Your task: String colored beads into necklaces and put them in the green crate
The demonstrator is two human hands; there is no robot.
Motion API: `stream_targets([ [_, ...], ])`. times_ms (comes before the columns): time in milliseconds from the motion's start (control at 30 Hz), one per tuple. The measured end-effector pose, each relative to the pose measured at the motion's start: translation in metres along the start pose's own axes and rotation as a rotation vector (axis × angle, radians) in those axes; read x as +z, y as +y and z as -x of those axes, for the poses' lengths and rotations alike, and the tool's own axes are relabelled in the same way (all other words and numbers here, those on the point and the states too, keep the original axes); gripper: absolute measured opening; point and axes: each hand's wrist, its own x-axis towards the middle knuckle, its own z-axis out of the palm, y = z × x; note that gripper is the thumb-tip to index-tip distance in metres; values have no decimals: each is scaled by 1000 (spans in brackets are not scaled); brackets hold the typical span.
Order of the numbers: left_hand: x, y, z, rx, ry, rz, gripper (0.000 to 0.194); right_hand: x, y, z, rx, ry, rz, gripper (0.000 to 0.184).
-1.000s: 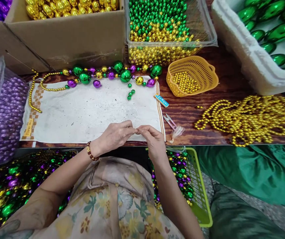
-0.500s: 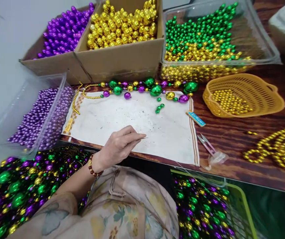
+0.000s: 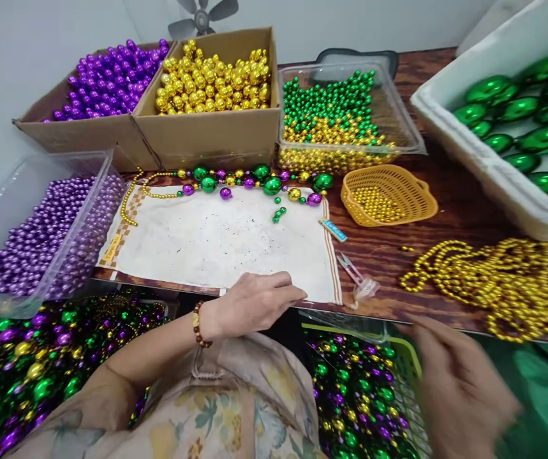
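The left hand (image 3: 254, 306) hangs at the near edge of the desk (image 3: 388, 280), thumb and fingertips pressed together; anything held there is too fine to make out. The right hand (image 3: 462, 386) is out to the side, well apart from the left, and so blurred that I cannot tell whether its fingers are closed or hold anything. Just beyond the left hand lies a white cloth (image 3: 216, 242), dotted with dark specks. Along its far edge runs the beadwork (image 3: 272, 185), two rows of green, purple and gold beads joined at the left by a curve of small gold ones; whether the right ends are joined I cannot tell. Those rows look largely made up, while the small green beads (image 3: 279, 213) lie apart from them on the cloth, seemingly unused. A short gold-bead length (image 3: 125, 207) lies at the left, separate from that curve. To the right are snips (image 3: 350, 268), a blue-labelled packet (image 3: 333, 229), an orange basket (image 3: 422, 197) of gold beads and a heap of gold strands (image 3: 503, 280). Farther out stand cardboard boxes (image 3: 207, 140), clear tubs (image 3: 350, 148) and a foam box (image 3: 450, 153), amply stocked with loose beads. Below the desk, a green basket (image 3: 410, 357) holds multicoloured beadwork that appears already strung.
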Motion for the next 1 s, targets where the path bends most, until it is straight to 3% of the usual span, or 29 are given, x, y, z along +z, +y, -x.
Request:
stream_targets([
  [67,11,-4,-7,-41,-25,17,18,38,-15,-2,-284,-342,-77,22],
  [133,17,-12,-9,-117,-21,40,9,71,-29,-2,-421,-536,-149,29],
  [233,22,-26,-6,-186,-81,61,3,100,-30,2,-487,-646,-130,30],
  [333,27,-36,-6,-156,-171,49,9,105,-9,4,-464,-700,-89,27],
  [400,27,-43,-11,-111,-113,39,13,100,10,5,-374,-695,-130,26],
  [500,13,-63,-23,-113,175,79,16,84,37,8,-61,-577,-234,23],
  [567,2,-86,-33,-219,362,120,17,74,47,14,209,-474,-299,25],
  [633,-3,-113,-44,-376,437,123,15,69,49,22,425,-382,-393,28],
  [767,13,-149,-74,-494,262,-9,15,80,35,28,618,-245,-657,28],
  [867,33,-153,-93,-508,148,-118,17,94,21,23,760,-203,-772,30],
  [1000,46,-151,-107,-551,102,-235,14,105,7,13,867,-156,-790,34],
])
